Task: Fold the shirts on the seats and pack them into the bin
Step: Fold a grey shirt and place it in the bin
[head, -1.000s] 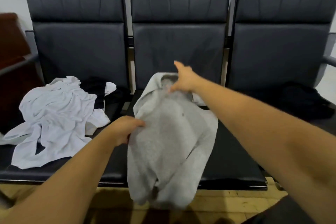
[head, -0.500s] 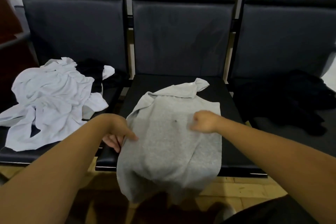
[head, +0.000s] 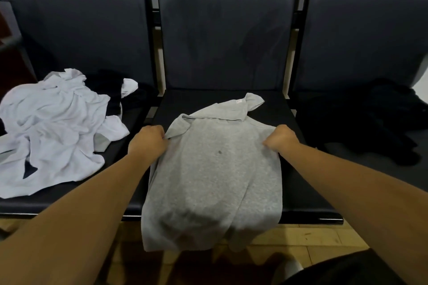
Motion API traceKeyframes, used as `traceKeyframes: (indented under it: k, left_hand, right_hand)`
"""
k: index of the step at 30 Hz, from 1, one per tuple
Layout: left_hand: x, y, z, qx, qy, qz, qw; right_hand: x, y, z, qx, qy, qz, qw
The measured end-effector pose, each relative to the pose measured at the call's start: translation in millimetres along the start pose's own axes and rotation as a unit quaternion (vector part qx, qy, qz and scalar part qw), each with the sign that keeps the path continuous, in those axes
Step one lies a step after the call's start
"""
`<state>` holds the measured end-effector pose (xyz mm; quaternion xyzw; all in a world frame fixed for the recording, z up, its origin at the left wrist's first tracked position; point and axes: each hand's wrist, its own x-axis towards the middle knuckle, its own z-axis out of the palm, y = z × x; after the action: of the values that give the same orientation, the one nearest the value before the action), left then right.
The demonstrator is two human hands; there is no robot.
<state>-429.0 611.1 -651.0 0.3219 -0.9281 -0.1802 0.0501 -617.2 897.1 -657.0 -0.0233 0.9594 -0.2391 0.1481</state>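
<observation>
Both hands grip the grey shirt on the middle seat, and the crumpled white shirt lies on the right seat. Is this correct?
Not quite. The head view shows the crumpled white shirt on the left seat, not the right one. The rest is correct: the left hand and the right hand both grip the grey shirt on the middle seat.

Looking forward and down from head height, sitting close over the middle seat (head: 196,102), wide-angle, taking in three seat backs (head: 222,37) up top, floor strip (head: 301,236) edging the bottom.
</observation>
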Motion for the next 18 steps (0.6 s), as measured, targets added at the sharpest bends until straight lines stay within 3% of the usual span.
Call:
traceKeyframes:
  k: [2,4,6,7,8,10,13,15,18]
  left_hand:
    - [1.4,5.7,-2.7,-0.028,0.037,-0.033,0.998]
    - [7.7,8.9,-9.1,-0.150,0.030,-0.099,0.983]
    - [25.7,-2.2,-10.1,-0.265,-0.019,-0.171,0.949]
    - [31.7,-6.3,-11.5,-0.348,-0.038,-0.214,0.912]
    - [28.3,-6.3,-17.5,-0.448,-0.069,-0.244,0.857]
    - [13.3,-6.3,-24.0,-0.513,-0.105,-0.269,0.808]
    - [-4.6,1.6,-26.6,-0.519,-0.204,-0.277,0.783]
    - [-9.4,6.8,-34.3,-0.542,-0.213,-0.271,0.766]
    - [-7.5,10.1,-43.5,-0.613,-0.133,-0.222,0.746]
  right_hand:
    - [3.3,2.9,-3.2,0.102,-0.006,-0.009,0.995]
    - [2.3,5.5,-13.3,0.308,-0.028,0.008,0.951]
    - [-2.0,8.2,-28.6,0.533,-0.110,0.055,0.837]
    - [-5.6,10.6,-37.0,0.604,-0.149,0.072,0.780]
    - [-8.3,12.3,-43.2,0.633,-0.172,0.087,0.750]
    - [-11.7,18.4,-49.7,0.598,-0.201,0.116,0.767]
    - [-20.3,24.3,-51.6,0.515,-0.252,0.137,0.808]
    - [-22.9,20.3,-57.4,0.540,-0.251,0.079,0.799]
    - [-23.5,12.1,-69.5,0.624,-0.205,-0.007,0.754]
